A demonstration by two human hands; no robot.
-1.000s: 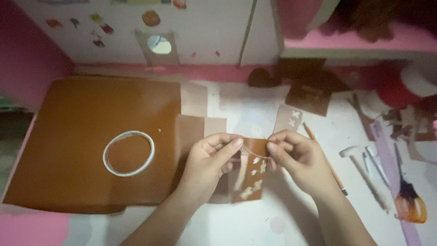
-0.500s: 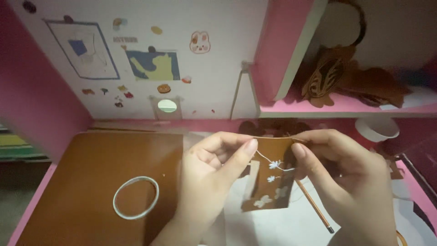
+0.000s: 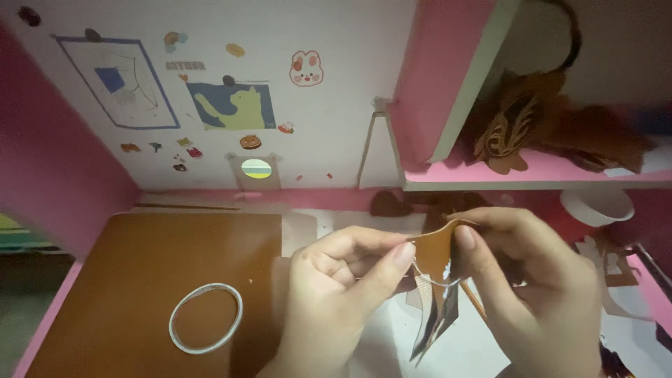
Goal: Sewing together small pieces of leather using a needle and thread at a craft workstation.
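1. Far left, a brown sheet (image 3: 126,280) lies flat on the desk with a white ring of tape (image 3: 206,318) resting on it, well apart from both hands.
2. The left hand (image 3: 336,294) is curled nearly closed, thumb and forefinger pinching toward the left edge of a brown card strip (image 3: 435,253). The fingertip meets the strip's upper part; a thin pale thread or sliver seems to run there, too fine to tell for certain.
3. The strip sits between the two hands, raised off the desk. Its long axis runs top to bottom, tilted slightly, with the top end bent over and the lower end, patterned light and dark, hanging free below the fingers.
4. The right hand (image 3: 539,280) is also mostly closed, its thumb pressed on the strip's right side near the top. Both hands are equally near; each grips the same upper end from opposite sides.
5. Behind, a pink shelf (image 3: 532,175) holds brown cutouts.
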